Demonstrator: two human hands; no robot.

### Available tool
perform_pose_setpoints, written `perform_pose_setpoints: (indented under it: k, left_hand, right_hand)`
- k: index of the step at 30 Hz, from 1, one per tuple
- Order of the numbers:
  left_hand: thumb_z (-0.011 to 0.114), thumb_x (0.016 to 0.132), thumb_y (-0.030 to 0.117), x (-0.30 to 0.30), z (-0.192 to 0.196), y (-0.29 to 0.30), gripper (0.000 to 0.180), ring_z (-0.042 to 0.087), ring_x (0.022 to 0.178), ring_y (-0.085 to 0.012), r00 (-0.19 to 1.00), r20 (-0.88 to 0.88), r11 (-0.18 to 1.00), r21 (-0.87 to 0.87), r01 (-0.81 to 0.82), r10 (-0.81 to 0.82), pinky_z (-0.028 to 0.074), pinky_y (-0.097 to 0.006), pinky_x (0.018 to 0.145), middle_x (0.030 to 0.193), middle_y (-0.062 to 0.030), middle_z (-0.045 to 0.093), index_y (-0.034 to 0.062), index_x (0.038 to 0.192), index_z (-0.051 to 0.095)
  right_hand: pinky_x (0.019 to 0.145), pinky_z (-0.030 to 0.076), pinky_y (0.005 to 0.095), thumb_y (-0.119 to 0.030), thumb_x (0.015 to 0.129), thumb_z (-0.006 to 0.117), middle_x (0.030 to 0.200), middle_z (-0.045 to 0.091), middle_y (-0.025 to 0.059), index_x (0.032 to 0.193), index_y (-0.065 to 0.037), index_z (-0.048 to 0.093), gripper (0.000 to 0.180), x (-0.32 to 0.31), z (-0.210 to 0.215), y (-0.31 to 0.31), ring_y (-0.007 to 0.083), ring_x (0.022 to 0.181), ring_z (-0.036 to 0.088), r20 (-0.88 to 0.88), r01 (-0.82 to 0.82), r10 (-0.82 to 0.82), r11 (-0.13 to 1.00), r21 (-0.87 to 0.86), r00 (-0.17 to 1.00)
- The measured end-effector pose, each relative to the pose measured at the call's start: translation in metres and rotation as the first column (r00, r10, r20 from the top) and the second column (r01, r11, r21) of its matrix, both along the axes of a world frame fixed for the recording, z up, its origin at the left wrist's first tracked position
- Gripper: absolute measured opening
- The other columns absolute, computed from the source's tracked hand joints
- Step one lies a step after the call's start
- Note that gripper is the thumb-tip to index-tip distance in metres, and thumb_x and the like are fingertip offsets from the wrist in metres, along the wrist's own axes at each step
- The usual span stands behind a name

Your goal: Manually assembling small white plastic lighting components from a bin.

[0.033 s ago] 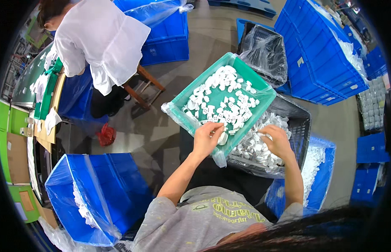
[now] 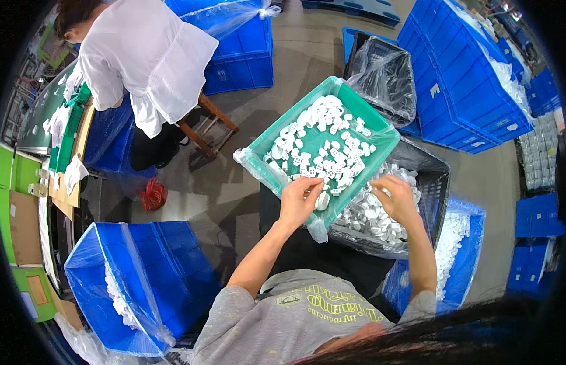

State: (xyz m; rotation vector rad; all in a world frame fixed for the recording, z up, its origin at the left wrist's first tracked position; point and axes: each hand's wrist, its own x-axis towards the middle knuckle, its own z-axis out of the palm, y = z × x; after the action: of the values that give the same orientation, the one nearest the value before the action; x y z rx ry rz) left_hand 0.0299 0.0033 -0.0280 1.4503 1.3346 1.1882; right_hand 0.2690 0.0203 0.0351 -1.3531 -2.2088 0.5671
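Head view: green tray (image 2: 262,159) perched tilted across rim of black crate (image 2: 438,182), heaped with small white plastic parts (image 2: 322,149).
Could have slid off or spilled parts over low near edge if nudged by left hand (image 2: 298,201), fingers pinched shut on one white part at that edge. Right hand (image 2: 397,199) down in crate, fingers curled among more white parts; grip impossible to tell. Parts blocky, glossy, pierced with holes.

**Around the work spot**

A person in a white top (image 2: 143,55) is bending at a wooden stool (image 2: 207,125); lined blue crates (image 2: 143,283) are sitting nearby; stacked blue crates (image 2: 465,79) are standing right; a red bag (image 2: 152,194) is lying on the floor.
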Motion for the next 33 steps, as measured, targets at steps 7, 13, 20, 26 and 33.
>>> perform_pose_setpoints:
  k: [7, 13, 20, 26, 33]
  left_hand:
    - [0.061, 0.079, 0.007, 0.000, -0.005, 0.002, 0.010, 0.061, 0.064, -0.0190, 1.000, -0.005, 1.000, 0.012, -0.023, 0.023, 0.048, -0.028, 0.056, 0.073, -0.0093, 0.060, 0.0029, 0.087, 0.064]
    - [0.061, 0.077, 0.004, -0.017, -0.007, 0.013, 0.010, 0.060, 0.064, -0.0196, 0.986, -0.139, 0.994, 0.069, -0.081, 0.090, 0.048, -0.027, 0.056, 0.077, -0.0098, 0.061, 0.0022, 0.086, 0.063]
    - [0.059, 0.069, 0.011, -0.042, -0.014, 0.099, 0.016, 0.057, 0.080, -0.0209, 0.355, -0.904, 0.962, 0.270, 0.041, 0.239, 0.049, -0.033, 0.058, 0.083, -0.0055, 0.055, 0.0054, 0.084, 0.059]
    - [0.057, 0.068, 0.008, -0.031, -0.036, 0.124, 0.013, 0.057, 0.081, -0.0215, 0.340, -0.923, 0.978, 0.205, 0.042, 0.179, 0.050, -0.033, 0.059, 0.082, -0.0066, 0.056, 0.0061, 0.081, 0.058]
    - [0.057, 0.070, 0.006, -0.026, -0.009, 0.078, 0.018, 0.057, 0.079, -0.0257, 0.728, -0.683, 0.986, 0.076, 0.147, -0.056, 0.047, -0.037, 0.067, 0.080, -0.0075, 0.058, 0.0082, 0.086, 0.064]
  right_hand:
    - [0.069, 0.045, 0.0383, -0.012, 0.067, 0.063, 0.080, 0.058, 0.0119, 0.077, -0.004, 0.061, 0.013, -0.064, -0.075, 0.082, 0.0276, 0.081, 0.056, 0.355, 0.101, -0.146, 0.985, 0.143, 0.923]
    - [0.067, 0.047, 0.0371, -0.013, 0.065, 0.062, 0.076, 0.060, 0.0104, 0.079, -0.004, 0.060, 0.017, -0.072, -0.079, 0.085, 0.0273, 0.075, 0.059, 0.347, 0.179, -0.188, 0.982, 0.057, 0.919]
    - [0.063, 0.047, 0.0266, -0.012, 0.072, 0.064, 0.076, 0.065, 0.0102, 0.084, -0.001, 0.057, 0.018, -0.075, -0.050, 0.044, 0.0194, 0.069, 0.063, -0.207, 0.148, -0.214, 0.944, -0.293, 0.955]
    - [0.060, 0.046, 0.0254, -0.009, 0.073, 0.063, 0.075, 0.065, 0.0088, 0.085, 0.000, 0.057, 0.016, -0.073, -0.058, 0.026, 0.0157, 0.068, 0.062, -0.303, 0.098, -0.203, 0.939, -0.330, 0.931]
    - [0.060, 0.047, 0.0235, -0.005, 0.077, 0.061, 0.080, 0.060, 0.0076, 0.092, 0.000, 0.057, 0.016, -0.062, -0.060, 0.021, 0.0116, 0.067, 0.058, -0.575, 0.062, -0.397, 0.856, -0.514, 0.715]
